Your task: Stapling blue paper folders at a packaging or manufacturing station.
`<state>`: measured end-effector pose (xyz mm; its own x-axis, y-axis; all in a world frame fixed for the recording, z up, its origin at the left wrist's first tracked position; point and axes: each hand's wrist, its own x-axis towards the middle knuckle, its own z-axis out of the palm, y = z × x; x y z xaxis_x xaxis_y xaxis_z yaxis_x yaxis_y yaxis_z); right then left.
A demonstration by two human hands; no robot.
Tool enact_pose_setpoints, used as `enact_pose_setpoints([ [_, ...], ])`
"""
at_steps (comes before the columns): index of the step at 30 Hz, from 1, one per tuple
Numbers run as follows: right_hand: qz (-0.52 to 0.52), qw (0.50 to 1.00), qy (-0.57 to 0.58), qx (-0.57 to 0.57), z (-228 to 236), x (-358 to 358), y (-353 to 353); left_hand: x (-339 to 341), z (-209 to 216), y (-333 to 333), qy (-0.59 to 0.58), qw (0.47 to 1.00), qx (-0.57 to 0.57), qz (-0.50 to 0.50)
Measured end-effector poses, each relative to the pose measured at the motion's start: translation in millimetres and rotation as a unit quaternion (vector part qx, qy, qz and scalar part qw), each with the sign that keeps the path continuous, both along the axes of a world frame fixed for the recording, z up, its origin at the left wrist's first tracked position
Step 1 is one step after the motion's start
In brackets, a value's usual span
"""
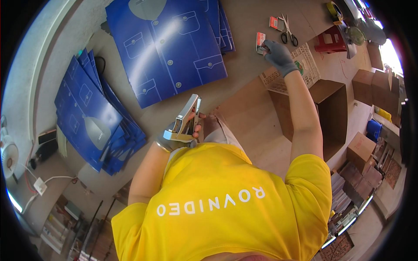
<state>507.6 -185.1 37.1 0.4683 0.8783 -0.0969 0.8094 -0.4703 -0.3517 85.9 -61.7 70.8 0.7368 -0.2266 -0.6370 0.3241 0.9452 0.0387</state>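
1. At the left, a narrow strip of bare surface on the grey table [117, 80] separates two piles of blue sheets; beside it runs the pale wall [50, 41].
2. The table's near edge slants from lower left to upper right, passing close to the person's lap.
3. The widest bare patch of tabletop lies right of the larger pile, reaching toward the right hand [279, 56].
4. At far left stand a white fan [9, 157] and a white socket block [40, 186] with trailing cables.
5. The smaller blue pile [87, 108] is fanned out unevenly; the larger blue pile [174, 58] takes up much of the table in front of the person.
6. Past the near edge on the right, a pale plastic crate [311, 61], an open carton [334, 106] and a red stool [328, 41] crowd the space.
7. The left hand [165, 142], gloved with bare fingertips, is wrapped around a silver stapler [188, 115] – held up near the lap, off the table.
8. The right hand, in a grey glove, has its fingers bunched at a small red-and-white box [260, 38] – touching it, though I cannot tell whether they pinch it.
9. Just beyond lie another small box [273, 22] and black-handled scissors [286, 34].
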Motion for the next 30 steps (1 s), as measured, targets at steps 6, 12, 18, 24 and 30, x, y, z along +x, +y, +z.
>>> enact_pose_setpoints([
  [6,-0.064,0.994,0.090,-0.010,7,4,-6,-2,2,2,-0.005,1.000,-0.008,0.003],
  [12,-0.117,0.986,0.111,0.045,1,-34,-19,-8,-9,-2,0.006,0.999,-0.031,0.022],
  [18,-0.105,0.952,0.268,0.109,-40,-151,-30,-8,0,10,-0.036,0.999,-0.035,0.014],
  [24,0.043,0.979,0.113,0.166,-17,-234,-1,-31,0,21,-0.040,0.996,-0.047,0.066],
  [30,0.015,0.969,0.147,0.199,-31,-234,8,-57,14,25,0.008,0.998,0.043,0.036],
])
